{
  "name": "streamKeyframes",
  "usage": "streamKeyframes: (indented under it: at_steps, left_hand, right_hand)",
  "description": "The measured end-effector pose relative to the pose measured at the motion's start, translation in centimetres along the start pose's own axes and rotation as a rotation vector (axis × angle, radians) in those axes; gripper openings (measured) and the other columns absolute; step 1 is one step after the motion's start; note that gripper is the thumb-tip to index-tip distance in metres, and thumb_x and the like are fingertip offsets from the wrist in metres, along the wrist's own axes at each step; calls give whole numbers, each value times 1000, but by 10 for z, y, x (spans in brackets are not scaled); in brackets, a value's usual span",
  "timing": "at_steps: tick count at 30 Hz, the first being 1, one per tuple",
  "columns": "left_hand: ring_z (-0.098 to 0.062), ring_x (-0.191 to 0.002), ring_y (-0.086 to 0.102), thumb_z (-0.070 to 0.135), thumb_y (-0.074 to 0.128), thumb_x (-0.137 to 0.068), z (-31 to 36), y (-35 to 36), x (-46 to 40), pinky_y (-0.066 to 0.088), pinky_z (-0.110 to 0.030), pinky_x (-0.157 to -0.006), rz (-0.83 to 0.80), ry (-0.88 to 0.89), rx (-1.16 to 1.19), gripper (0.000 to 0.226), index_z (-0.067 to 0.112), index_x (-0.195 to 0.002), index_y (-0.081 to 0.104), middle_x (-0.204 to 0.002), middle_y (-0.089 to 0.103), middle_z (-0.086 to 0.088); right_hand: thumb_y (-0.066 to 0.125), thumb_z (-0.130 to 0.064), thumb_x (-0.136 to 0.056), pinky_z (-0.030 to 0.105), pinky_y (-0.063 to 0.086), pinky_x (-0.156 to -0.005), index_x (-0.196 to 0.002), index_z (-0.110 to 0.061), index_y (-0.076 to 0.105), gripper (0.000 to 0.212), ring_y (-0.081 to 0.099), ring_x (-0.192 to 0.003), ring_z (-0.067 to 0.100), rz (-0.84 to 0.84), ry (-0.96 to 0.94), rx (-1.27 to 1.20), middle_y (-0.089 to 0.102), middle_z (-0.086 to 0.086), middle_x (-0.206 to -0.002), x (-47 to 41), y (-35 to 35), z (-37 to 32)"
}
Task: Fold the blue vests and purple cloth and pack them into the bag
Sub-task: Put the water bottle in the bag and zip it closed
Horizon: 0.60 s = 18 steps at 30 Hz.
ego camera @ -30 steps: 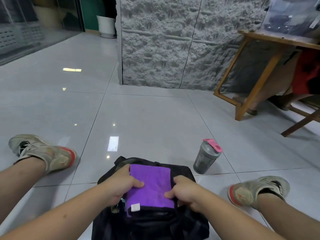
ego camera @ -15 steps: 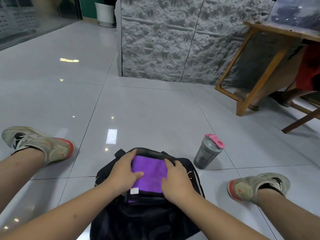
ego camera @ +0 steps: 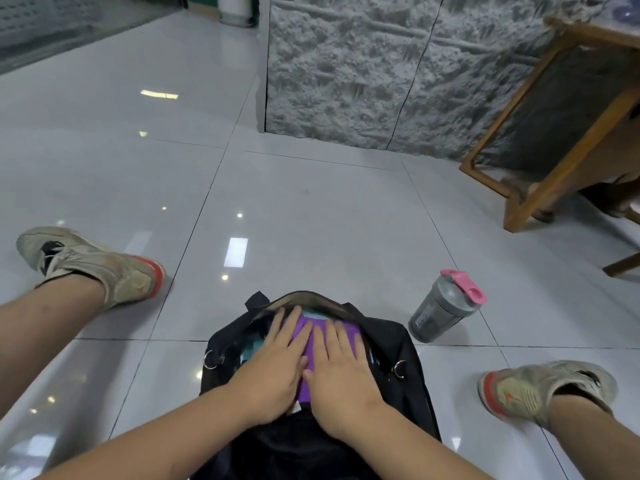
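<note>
Black bag (ego camera: 408,368) on tiled floor, mouth open. Purple cloth (ego camera: 317,332) inside, atop blue vests (ego camera: 251,349). Left hand (ego camera: 273,368), right hand (ego camera: 341,370) flat on cloth, fingers straight, gripping nothing. Best: press evenly, keep folds square. Shaker bottle (ego camera: 441,311) nearby; print unreadable.

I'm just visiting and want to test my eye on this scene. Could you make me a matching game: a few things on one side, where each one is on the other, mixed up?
Things:
1. purple cloth
2. bottle
3. bag
4. wooden table

Places:
A. standing on the floor right of the bag
B. far right, by the rough grey wall
C. on the floor between the person's feet
D. in the bag's opening, under both flat hands

Pairs: 1-D, 2-A, 3-C, 4-B
</note>
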<state>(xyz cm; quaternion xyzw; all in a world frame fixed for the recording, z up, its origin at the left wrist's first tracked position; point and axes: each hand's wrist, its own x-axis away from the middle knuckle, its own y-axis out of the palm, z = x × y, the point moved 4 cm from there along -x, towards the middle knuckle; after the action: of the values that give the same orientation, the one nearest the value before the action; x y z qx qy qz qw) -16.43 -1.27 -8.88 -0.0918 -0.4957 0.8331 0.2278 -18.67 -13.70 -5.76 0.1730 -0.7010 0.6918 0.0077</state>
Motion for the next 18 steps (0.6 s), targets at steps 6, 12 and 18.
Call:
streamKeyframes:
  at_steps: [6, 12, 18]
  left_hand:
    - [-34, -157, -19, 65, 15, -102, -5, 22, 6, 5, -56, -124, -81, -71, -270, 75, 30, -164, -5, -169, -24, -3]
    - [-38, -146, 38, 72, 11, -100, -17, 31, -6, 52, -63, -97, -139, -142, -383, 81, 23, -158, 38, -161, 39, -13]
    - [-41, -143, 46, 83, 13, -93, -21, 33, -7, 54, -66, -92, -116, -119, -473, 92, 23, -158, 37, -162, 38, -15]
  right_hand:
    - [49, -30, -104, 52, 6, -127, -160, -4, -23, 95, -8, -161, 32, -149, -8, 43, -21, 13, -172, 3, 35, 17]
    - [54, -33, -103, 52, 15, -126, -161, -13, -26, 101, -9, -160, 25, -217, -6, -9, -22, 2, -171, -7, 45, 22]
    - [55, -32, -102, 51, 20, -126, -161, -25, -26, 101, -7, -160, 18, -220, 20, -117, -15, -5, -172, -4, 34, 25]
